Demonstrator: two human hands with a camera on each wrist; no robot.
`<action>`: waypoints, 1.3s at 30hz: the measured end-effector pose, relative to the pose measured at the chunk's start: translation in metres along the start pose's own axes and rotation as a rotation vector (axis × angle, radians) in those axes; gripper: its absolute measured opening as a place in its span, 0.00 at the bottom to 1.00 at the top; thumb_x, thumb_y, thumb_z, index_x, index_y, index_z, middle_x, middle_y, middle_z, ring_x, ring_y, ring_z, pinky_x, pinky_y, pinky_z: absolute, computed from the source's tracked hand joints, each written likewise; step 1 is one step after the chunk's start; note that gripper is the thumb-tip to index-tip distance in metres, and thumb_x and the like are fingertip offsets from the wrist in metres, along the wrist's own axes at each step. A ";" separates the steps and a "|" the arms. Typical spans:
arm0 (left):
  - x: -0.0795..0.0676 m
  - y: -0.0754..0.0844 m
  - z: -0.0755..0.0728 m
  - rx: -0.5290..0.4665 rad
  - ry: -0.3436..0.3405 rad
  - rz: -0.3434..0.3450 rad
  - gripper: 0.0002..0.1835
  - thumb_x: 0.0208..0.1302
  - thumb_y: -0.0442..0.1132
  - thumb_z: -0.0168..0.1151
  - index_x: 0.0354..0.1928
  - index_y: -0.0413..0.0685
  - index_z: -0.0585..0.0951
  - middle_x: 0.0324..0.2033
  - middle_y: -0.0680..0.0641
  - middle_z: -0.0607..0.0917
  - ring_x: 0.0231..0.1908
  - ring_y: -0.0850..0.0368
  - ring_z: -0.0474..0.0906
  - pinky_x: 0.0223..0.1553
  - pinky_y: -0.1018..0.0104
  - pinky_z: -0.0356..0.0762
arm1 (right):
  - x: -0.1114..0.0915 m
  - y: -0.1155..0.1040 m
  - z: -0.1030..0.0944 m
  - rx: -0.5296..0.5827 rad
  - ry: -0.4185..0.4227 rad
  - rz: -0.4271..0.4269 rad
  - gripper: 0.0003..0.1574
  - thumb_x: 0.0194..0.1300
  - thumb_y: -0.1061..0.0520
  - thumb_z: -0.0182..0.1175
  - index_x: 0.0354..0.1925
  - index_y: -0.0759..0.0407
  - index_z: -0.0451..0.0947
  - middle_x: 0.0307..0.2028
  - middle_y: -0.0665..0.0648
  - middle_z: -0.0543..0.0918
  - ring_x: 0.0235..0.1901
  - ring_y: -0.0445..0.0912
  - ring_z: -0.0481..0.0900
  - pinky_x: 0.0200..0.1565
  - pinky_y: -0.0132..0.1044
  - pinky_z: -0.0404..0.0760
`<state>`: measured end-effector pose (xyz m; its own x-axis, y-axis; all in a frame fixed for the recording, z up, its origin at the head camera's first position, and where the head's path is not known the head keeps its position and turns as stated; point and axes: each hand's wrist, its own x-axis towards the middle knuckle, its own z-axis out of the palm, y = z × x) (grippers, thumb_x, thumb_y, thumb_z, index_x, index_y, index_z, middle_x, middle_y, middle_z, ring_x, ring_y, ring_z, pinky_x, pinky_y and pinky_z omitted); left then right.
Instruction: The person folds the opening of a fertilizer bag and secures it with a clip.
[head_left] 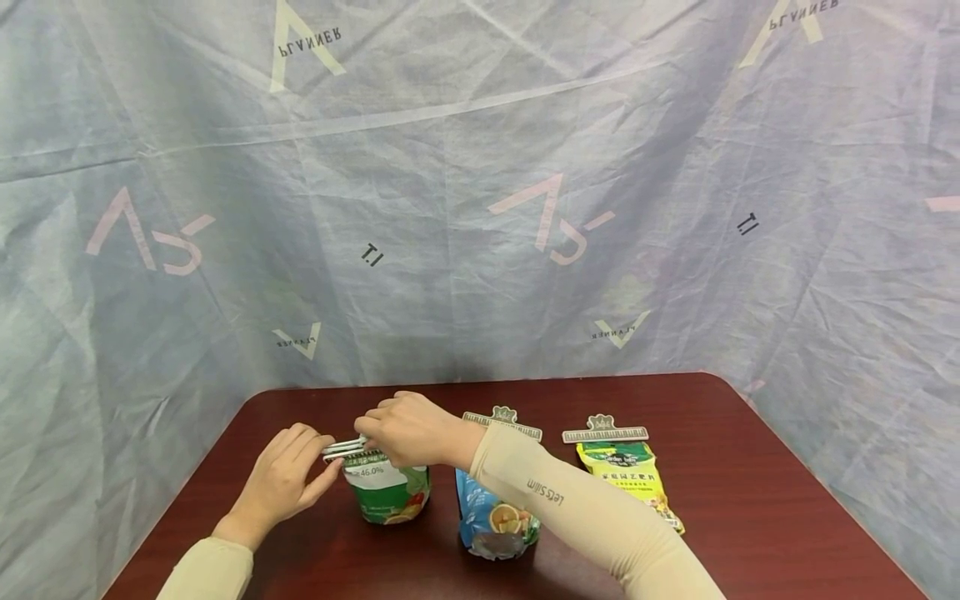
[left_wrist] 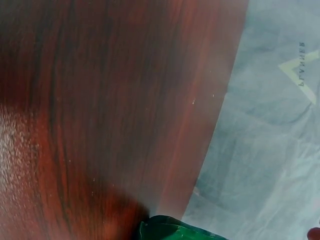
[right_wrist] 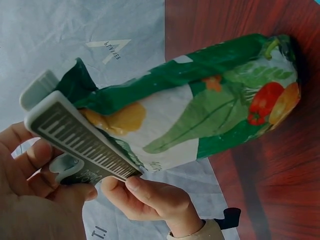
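A green-and-white bag (head_left: 390, 493) with vegetable pictures stands on the table (head_left: 315, 567) at left. Across its top lies a pale bag clip (right_wrist: 82, 140) with a ruler-like pattern. My right hand (head_left: 411, 428) holds the clip at its handle, thumb and fingers about it, as the right wrist view shows. With thumb and forefinger my left hand (head_left: 281, 477) pinches the clip's left end, beside the bag's top corner. Only the bag's green edge (left_wrist: 172, 231) shows in the left wrist view; most of the left hand is out of that picture.
A blue bag (head_left: 491, 517) with orange pictures and its own clip (head_left: 504, 422) stands in the middle, partly behind the right forearm. Farther right a yellow-and-green bag (head_left: 626, 471) lies under another clip (head_left: 604, 432). A grey cloth (head_left: 450, 250) hangs behind the table.
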<state>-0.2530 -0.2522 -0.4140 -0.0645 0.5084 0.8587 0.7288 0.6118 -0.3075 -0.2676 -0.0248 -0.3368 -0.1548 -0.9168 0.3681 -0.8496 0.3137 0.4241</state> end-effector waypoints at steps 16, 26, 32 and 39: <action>-0.004 -0.002 -0.001 0.023 -0.028 0.010 0.20 0.68 0.47 0.49 0.29 0.36 0.79 0.24 0.48 0.75 0.25 0.52 0.70 0.26 0.61 0.64 | -0.003 -0.001 0.001 -0.018 0.013 0.015 0.07 0.64 0.47 0.54 0.34 0.48 0.73 0.25 0.42 0.74 0.27 0.36 0.74 0.28 0.28 0.68; -0.004 0.000 -0.002 0.037 -0.049 0.004 0.21 0.70 0.47 0.46 0.30 0.36 0.78 0.23 0.48 0.74 0.25 0.53 0.69 0.25 0.62 0.64 | -0.005 -0.001 0.003 -0.007 0.010 0.021 0.08 0.65 0.47 0.53 0.37 0.48 0.73 0.28 0.42 0.75 0.29 0.36 0.74 0.30 0.29 0.69; -0.003 0.001 -0.002 0.048 -0.043 0.020 0.22 0.71 0.47 0.45 0.30 0.35 0.78 0.23 0.48 0.74 0.25 0.53 0.69 0.24 0.62 0.64 | -0.006 -0.001 0.004 0.006 0.020 0.031 0.09 0.65 0.46 0.54 0.38 0.48 0.74 0.29 0.42 0.76 0.30 0.36 0.75 0.30 0.29 0.70; -0.001 0.002 -0.003 0.055 -0.037 0.036 0.22 0.71 0.46 0.45 0.30 0.35 0.79 0.23 0.48 0.74 0.24 0.53 0.69 0.23 0.63 0.63 | -0.009 -0.002 0.005 0.005 0.044 0.045 0.10 0.65 0.45 0.53 0.38 0.47 0.74 0.30 0.42 0.76 0.31 0.37 0.75 0.29 0.28 0.69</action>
<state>-0.2500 -0.2534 -0.4145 -0.0651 0.5520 0.8313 0.6924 0.6249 -0.3607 -0.2673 -0.0187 -0.3449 -0.1710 -0.8900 0.4227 -0.8449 0.3531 0.4018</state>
